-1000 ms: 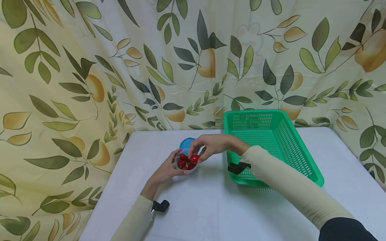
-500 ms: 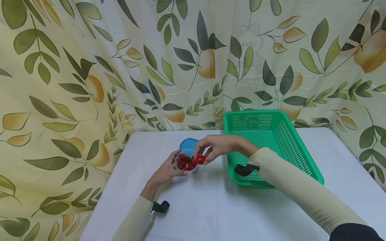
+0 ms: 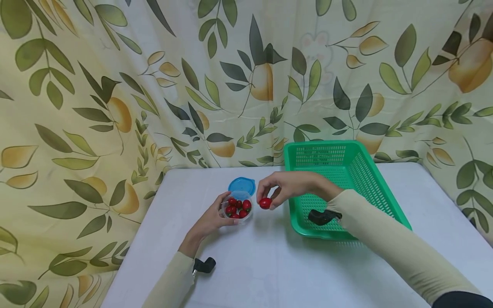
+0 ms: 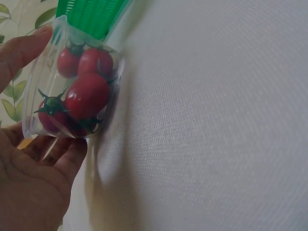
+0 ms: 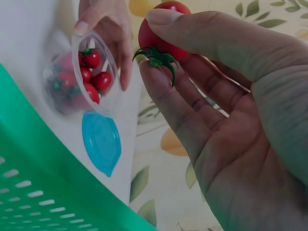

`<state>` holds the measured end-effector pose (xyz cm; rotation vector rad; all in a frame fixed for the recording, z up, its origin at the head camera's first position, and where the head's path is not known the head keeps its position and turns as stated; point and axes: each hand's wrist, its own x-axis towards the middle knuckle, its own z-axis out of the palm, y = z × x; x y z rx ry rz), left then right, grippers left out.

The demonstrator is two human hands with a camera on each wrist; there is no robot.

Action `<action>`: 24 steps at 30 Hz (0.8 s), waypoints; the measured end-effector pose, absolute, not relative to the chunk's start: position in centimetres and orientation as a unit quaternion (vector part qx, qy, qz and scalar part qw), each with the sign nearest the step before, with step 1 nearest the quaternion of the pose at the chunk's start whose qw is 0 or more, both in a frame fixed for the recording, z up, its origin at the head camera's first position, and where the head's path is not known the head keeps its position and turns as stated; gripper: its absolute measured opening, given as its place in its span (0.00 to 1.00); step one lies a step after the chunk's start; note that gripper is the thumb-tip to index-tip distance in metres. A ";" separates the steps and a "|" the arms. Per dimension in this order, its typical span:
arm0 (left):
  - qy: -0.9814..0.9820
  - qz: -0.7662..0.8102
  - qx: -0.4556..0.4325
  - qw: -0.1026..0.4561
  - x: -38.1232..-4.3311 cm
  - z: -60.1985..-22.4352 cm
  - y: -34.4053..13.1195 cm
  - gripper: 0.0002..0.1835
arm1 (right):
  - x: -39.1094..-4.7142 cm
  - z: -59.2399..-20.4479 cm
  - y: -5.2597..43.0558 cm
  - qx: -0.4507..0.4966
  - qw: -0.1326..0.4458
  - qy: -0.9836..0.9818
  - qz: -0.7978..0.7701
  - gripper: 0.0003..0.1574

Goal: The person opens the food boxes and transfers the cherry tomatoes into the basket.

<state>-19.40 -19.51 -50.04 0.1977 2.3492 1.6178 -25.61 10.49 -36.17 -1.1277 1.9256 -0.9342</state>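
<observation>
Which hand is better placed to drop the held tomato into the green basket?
Right, I'd say. The right hand pinches the tomato right beside the basket, with its forearm reaching across it. The left hand is farther away, gripping the tub.

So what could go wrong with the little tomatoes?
The cherry tomato in the right hand is smooth and pinched between thumb and fingertips, so it might slip out or get squashed.

The clear plastic container in the left hand is open, its blue lid lying off it, so the other tomatoes could roll out if it tips.

The right sleeve crosses the green basket in the head view, so it might bump it.
</observation>
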 end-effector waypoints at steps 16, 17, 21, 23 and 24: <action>0.814 0.560 0.069 0.140 -19.5 -50.1 -19.4 0.55 | -25.5 -35.7 14.5 -0.403 0.332 0.772 -0.363 0.26; 0.813 0.560 0.069 0.140 -19.5 -50.1 -19.4 0.55 | -25.5 -35.7 14.8 -0.402 0.329 0.773 -0.363 0.26; 0.815 0.558 0.068 0.139 -19.5 -50.1 -19.4 0.55 | -25.6 -35.7 16.0 -0.394 0.325 0.777 -0.369 0.23; 0.816 0.557 0.067 0.139 -19.4 -50.1 -19.5 0.56 | -25.7 -35.8 16.5 -0.393 0.322 0.778 -0.370 0.22; 0.816 0.557 0.067 0.139 -19.4 -50.1 -19.5 0.56 | -25.7 -35.8 16.8 -0.392 0.321 0.778 -0.372 0.22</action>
